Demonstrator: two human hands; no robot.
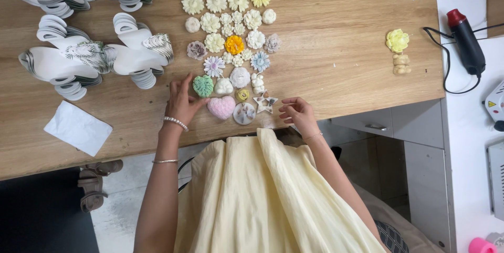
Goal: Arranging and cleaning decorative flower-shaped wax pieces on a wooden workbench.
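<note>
Left hand (pixel 181 100) sits lower centre of frame, fingers loosely spread, not grasping; fingertips touch the green heart (pixel 203 86), which lies just right of and slightly above it. Pink heart (pixel 221 107) is just beside, at thumb level. Right hand (pixel 296 112) rests w/ fingers half curled, holding nothing, near the star piece (pixel 265 102) to its left. Left hand is nearer the green heart.

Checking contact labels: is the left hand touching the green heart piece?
Touching. In the head view, the left hand has its fingertips laid against the left edge of the green heart piece, with no wood visible between them.
</note>
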